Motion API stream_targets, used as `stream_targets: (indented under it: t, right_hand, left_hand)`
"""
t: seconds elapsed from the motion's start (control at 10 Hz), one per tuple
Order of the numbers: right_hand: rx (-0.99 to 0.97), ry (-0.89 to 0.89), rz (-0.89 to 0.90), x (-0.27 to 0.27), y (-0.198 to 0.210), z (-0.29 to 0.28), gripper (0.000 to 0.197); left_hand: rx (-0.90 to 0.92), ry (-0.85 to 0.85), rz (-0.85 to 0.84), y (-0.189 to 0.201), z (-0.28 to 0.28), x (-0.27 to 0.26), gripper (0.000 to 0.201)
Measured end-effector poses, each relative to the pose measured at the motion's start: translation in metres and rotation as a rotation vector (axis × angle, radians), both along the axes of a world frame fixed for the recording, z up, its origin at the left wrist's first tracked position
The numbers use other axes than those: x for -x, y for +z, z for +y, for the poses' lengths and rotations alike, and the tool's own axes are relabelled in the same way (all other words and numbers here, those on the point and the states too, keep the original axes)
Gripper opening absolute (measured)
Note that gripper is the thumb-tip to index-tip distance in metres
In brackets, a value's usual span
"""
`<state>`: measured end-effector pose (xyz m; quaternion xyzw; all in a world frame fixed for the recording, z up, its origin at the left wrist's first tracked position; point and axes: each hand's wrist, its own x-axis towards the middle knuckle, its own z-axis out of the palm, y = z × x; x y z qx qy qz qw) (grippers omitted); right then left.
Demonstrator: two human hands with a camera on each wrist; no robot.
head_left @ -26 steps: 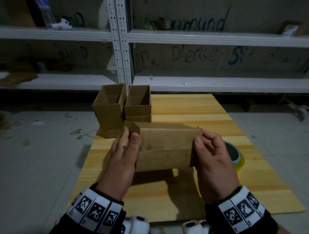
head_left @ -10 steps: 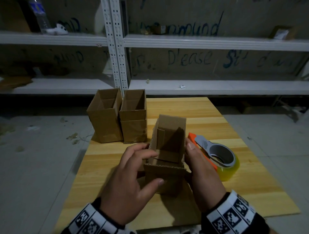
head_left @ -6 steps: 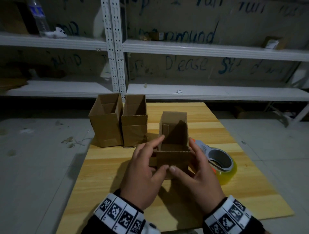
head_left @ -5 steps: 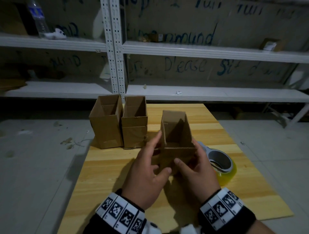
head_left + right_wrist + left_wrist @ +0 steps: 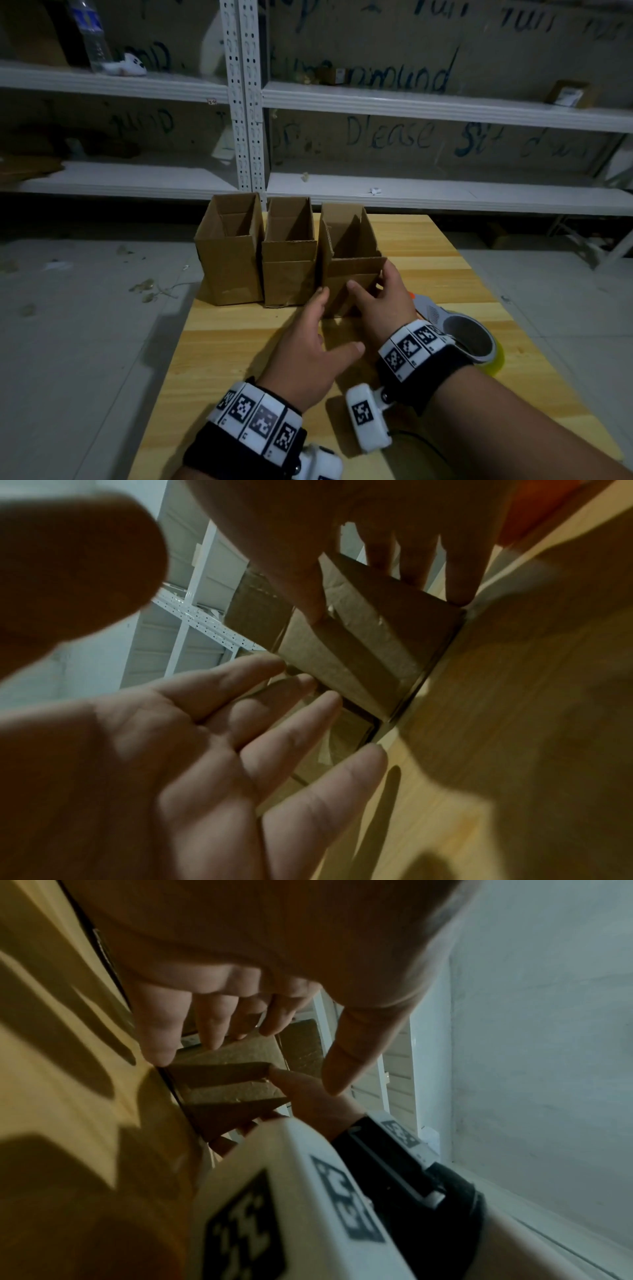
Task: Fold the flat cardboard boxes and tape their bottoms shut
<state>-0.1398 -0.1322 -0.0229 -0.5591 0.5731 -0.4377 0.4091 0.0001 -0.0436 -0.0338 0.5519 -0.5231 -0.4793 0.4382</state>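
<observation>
Wooden table (image 5: 239, 342), both hands spread, left hand (image 5: 308, 353) free, right hand (image 5: 380, 301) touching third box (image 5: 346, 240)

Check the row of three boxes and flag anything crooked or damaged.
Nothing is clearly damaged. The rightmost box looks turned slightly against the middle box and left box, while the right hand touches it.

Dim, cool light throughout; the head view darkens toward 9 and 3 o'clock, its shelves (image 5: 411, 106) bowing with wide-angle distortion. Soft hand shadows fall across the tabletop (image 5: 219, 359). Both wrist views are grainy, with near fingers (image 5: 308, 791) blurred and oversized.
</observation>
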Motion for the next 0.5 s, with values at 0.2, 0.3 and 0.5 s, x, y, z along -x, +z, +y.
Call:
stream_targets:
  t: [0.2,0.3,0.5]
  right_hand:
    - [-0.005,-0.007,-0.015,-0.006,0.005,-0.009,0.053]
    - [-0.008,-0.002,-0.016,-0.003,-0.003,-0.013,0.056]
    - [-0.046,-0.046,0.035,0.010,-0.002,0.002,0.085]
  left_hand:
    - [-0.017,0.048,0.060,-0.006,-0.010,-0.004,0.099]
    - [-0.049,0.054,0.120,-0.005,-0.011,-0.003,0.096]
    - [0.019,0.200,0.034,0.007,-0.005,-0.009,0.073]
